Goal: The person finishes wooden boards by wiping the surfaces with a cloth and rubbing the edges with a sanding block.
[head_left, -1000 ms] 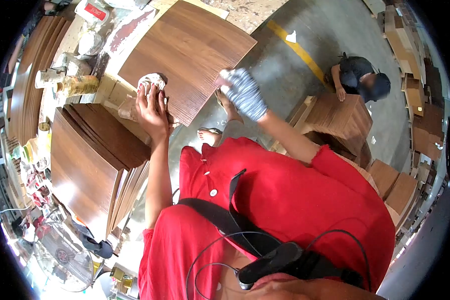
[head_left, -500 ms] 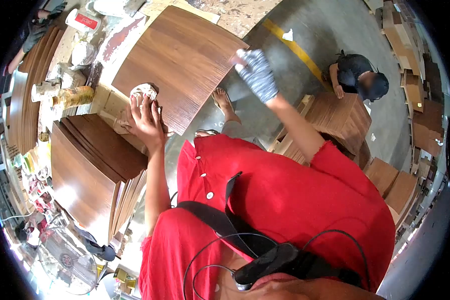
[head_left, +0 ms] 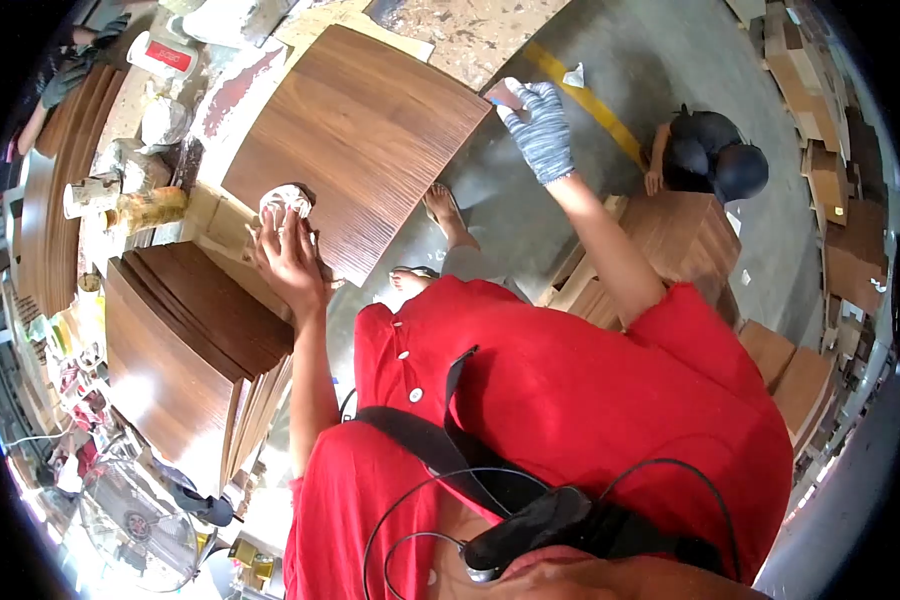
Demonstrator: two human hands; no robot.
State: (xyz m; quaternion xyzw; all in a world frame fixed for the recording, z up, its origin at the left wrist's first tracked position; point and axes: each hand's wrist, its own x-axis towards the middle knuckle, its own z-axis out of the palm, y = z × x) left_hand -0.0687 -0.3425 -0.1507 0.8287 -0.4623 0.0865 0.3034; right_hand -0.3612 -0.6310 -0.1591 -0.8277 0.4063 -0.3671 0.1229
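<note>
A wood-grain board (head_left: 355,140) lies flat on the worktable. My left hand (head_left: 292,262) has its fingers pressed on a crumpled white cloth (head_left: 288,198) at the board's lower left edge. By the board's right corner is my right hand (head_left: 542,133), in a grey knitted glove with bare fingertips. Its thumb and fingers close on a small reddish-brown piece (head_left: 503,95), too small to identify.
Stacked boards (head_left: 170,365) stand to the left, below jars (head_left: 150,207) and a white tub (head_left: 163,54). A crouching person (head_left: 705,155) is beside a board stack (head_left: 675,235) at right. Another person's gloved hands show at upper left, and a fan (head_left: 135,520) at lower left.
My right hand has moved slightly right and up, off the board's corner. My left hand and the cloth have shifted only slightly. The crouching person's head has lowered.
</note>
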